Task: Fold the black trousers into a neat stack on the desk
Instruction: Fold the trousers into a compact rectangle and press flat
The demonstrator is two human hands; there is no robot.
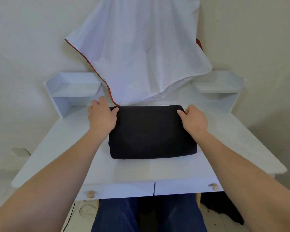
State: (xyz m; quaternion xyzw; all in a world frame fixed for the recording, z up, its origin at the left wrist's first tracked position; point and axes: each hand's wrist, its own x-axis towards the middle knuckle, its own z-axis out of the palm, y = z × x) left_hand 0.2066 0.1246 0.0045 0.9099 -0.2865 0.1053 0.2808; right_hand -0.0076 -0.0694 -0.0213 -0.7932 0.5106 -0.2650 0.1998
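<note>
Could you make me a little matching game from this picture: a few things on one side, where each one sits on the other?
Things:
1. black trousers
2. white cloth
3. wooden knob
4. left hand

Places:
A. hanging behind the desk
B. on a drawer front
C. folded at the middle of the desk
D. at the bundle's far left corner

Pairs: 1-C, 2-A, 3-B, 4-D

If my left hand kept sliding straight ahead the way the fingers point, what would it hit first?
Probably the white shelf unit at the desk's back left; the left hand points up and away toward it. The white cloth's red-trimmed edge hangs just beside that line, depth unclear.
</note>
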